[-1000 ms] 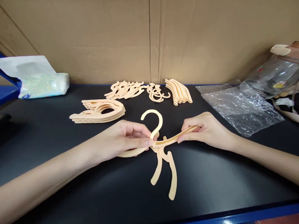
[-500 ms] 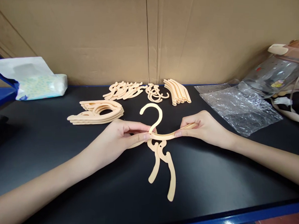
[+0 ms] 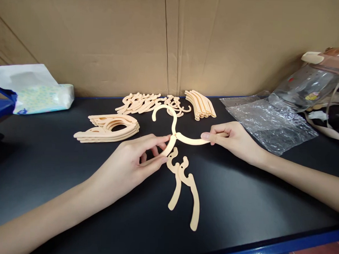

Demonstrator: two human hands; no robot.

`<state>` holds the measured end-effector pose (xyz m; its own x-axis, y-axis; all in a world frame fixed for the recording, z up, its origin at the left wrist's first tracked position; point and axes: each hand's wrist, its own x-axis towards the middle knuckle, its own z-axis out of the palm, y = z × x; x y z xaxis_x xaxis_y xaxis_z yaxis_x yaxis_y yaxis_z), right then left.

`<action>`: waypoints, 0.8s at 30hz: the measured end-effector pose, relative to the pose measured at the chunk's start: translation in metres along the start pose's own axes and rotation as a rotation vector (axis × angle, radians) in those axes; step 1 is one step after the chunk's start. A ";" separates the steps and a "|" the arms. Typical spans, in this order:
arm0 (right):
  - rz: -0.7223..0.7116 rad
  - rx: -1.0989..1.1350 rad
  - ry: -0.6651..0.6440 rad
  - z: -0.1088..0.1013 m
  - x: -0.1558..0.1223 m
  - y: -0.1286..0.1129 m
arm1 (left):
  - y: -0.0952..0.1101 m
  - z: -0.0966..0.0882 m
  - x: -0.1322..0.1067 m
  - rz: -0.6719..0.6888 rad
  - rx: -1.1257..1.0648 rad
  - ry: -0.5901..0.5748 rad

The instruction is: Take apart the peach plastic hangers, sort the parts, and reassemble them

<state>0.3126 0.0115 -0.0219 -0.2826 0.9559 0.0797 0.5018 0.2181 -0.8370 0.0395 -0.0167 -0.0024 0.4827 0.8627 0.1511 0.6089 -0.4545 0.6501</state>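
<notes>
Between my hands is a cream plastic clothes hanger (image 3: 190, 140), its hook (image 3: 174, 114) pointing up and curling left. My left hand (image 3: 141, 155) pinches the hanger's left arm, which slants down from the joint below the hook. My right hand (image 3: 227, 139) is closed on the outer part of the right arm, which reaches out sideways; its end is partly hidden by the fingers. On the black table just below lie two loose curved hanger pieces, one on the left (image 3: 175, 191) and one on the right (image 3: 194, 203), with notched upper ends touching.
A stack of folded hangers (image 3: 107, 135) lies left. Along the back are piles of notched pieces (image 3: 139, 103), hooks (image 3: 184, 107) and curved arms (image 3: 200, 104). A tissue pack (image 3: 44, 97) stands far left; clear plastic bags (image 3: 273, 124) and a bottle (image 3: 306, 84) are right.
The hanger has risen slightly away from the loose pieces. Its left arm has swung downward, and my left hand has shifted from beside the hook's base onto that arm. My right hand moved slightly up.
</notes>
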 end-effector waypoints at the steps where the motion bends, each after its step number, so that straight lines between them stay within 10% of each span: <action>1: -0.012 0.003 0.017 0.000 0.000 0.000 | -0.001 0.000 -0.001 0.034 0.022 0.005; 12: -0.023 0.476 0.138 -0.002 0.007 0.006 | -0.001 0.009 -0.005 0.295 0.180 -0.070; 24: -0.142 0.249 -0.018 0.010 -0.002 -0.008 | 0.006 0.021 -0.001 0.535 0.455 -0.065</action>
<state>0.3014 0.0061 -0.0209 -0.3515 0.9151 0.1977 0.2404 0.2923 -0.9256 0.0555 -0.0252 -0.0147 0.8174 0.4860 0.3093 0.4731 -0.8727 0.1209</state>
